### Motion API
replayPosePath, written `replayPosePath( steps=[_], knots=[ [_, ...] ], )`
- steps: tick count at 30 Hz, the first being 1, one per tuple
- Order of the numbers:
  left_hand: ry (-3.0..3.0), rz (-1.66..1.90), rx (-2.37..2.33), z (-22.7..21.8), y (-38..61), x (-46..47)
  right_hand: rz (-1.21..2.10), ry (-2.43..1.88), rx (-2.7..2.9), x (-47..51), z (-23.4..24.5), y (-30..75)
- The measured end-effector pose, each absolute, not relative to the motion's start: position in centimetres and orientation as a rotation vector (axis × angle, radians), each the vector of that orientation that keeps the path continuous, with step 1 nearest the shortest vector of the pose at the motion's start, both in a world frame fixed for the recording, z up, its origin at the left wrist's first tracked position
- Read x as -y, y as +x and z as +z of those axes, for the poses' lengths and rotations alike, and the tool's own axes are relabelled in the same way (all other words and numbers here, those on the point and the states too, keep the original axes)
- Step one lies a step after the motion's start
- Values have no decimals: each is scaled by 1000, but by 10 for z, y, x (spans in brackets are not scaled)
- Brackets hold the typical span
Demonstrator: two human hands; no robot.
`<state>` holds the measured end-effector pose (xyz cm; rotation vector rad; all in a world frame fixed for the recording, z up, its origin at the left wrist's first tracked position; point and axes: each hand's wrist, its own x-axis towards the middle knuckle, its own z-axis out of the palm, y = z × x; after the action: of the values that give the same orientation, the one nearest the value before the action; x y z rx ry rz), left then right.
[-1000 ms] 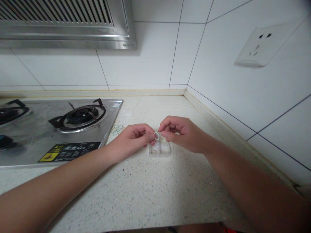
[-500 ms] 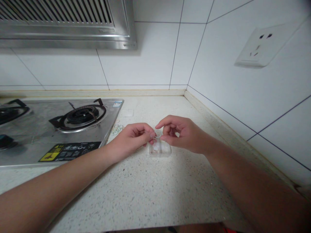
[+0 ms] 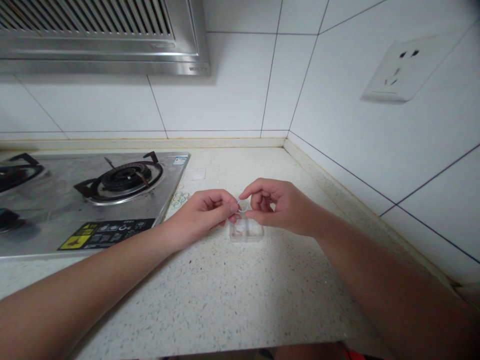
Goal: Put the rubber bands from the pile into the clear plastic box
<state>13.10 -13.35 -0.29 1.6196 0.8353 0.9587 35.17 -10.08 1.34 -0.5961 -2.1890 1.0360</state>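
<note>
A thin pale loop (image 3: 243, 205), like a small rubber band, is between my hands above the counter. My left hand (image 3: 212, 210) pinches its left side between thumb and finger. On the loop's other side is my right hand (image 3: 279, 202), thumb and forefinger apart in a C shape, the other fingers curled. Its fingertips are close to the loop; whether they touch it I cannot tell. Just below the hands, a small clear plastic box (image 3: 247, 232) with compartments sits on the counter, holding some small loops. My left fingers cover part of it.
Several thin coloured loops (image 3: 180, 200) lie beside the gas stove (image 3: 131, 177) on the left. Behind them is a flat clear piece (image 3: 196, 174). The speckled counter (image 3: 232, 295) meets tiled walls at the back and right. Overhead is a range hood (image 3: 180, 50).
The view has shifted very slightly. Both hands keep nearly the same pose around the loop, and the box stays in place.
</note>
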Motion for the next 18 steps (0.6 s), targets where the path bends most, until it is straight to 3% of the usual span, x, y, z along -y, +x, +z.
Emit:
replayPosePath(
  steps=[18],
  knots=[
    [1580,961,-837,-4,133,134,1015,-694,2076,102,17,351]
  ],
)
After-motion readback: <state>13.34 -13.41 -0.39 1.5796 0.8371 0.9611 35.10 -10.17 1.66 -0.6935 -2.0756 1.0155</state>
